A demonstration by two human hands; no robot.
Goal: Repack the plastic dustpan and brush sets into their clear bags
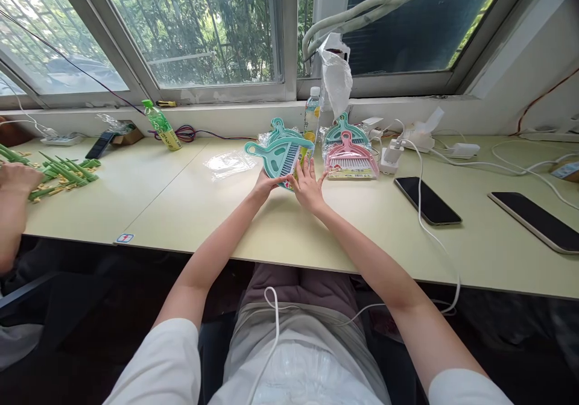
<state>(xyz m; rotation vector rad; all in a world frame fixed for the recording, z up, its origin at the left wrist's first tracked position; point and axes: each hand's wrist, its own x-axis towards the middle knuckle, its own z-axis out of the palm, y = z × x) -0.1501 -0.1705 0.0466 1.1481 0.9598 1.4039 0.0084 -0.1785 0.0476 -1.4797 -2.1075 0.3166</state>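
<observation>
A green toy-sized dustpan and brush set with a yellow label is tilted up over the table in front of me. My left hand grips its lower left edge, thumb at the front and the other fingers hidden behind. My right hand rests against the label side, with its fingers stretched out and spread. Behind this set, another green dustpan handle shows, partly covered. Just right of my hands lie a pink dustpan and brush set and a green dustpan behind it, with clear wrapping around them.
A clear plastic bag lies left of my hands. A green-capped bottle leans by the window; another bottle stands behind. Two phones and white cables occupy the right. Another person's hand is beside green stalks at far left.
</observation>
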